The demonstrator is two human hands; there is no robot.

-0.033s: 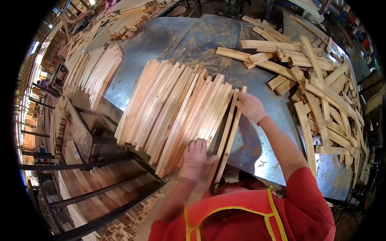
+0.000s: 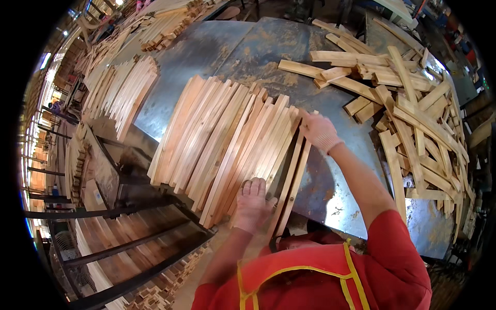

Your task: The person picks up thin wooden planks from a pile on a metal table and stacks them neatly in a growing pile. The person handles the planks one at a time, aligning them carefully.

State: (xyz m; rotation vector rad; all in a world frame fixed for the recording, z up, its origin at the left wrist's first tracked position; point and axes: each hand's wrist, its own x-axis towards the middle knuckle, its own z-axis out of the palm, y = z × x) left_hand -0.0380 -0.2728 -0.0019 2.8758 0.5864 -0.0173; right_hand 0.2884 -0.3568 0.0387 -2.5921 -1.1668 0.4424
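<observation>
Head cam, looking down on a grey metal table (image 2: 217, 46) w/ scuffed, rusty patches.

Left hand (image 2: 252, 202), gloved, lies flat, palm down, on the near end of the fanned row of wood slats (image 2: 222, 139). Fingers straight and together, pointing away from the person; grip open, nothing enclosed, just pressing on the slat ends at the table's near edge.

Right hand (image 2: 319, 132), also gloved, is at the far end of the row's right side, arm stretched out. Fingers curl round the top end of the 2 loose slats (image 2: 290, 186) that sit slightly apart from the main row; grip looks closed on them, tho exactly how many it has hold of I can't tell.

The row: many pale, long thin slats side by side, touching, running from the near table edge diagonally up and right, ends stepped unevenly. The 2 loose slats run parallel, just beside the row's right edge, w/ a dark gap between; their near ends overhang the table by the person's chest.

Right of the hands, well apart: messy pile of shorter wood offcuts (image 2: 413, 113), criss-crossed, covering the table's right side. Left, beyond the table: another stack of slats (image 2: 126, 93) and a dark metal frame (image 2: 129, 248) w/ timber under it. Person wears red top w/ yellow-trimmed vest (image 2: 310, 279).
</observation>
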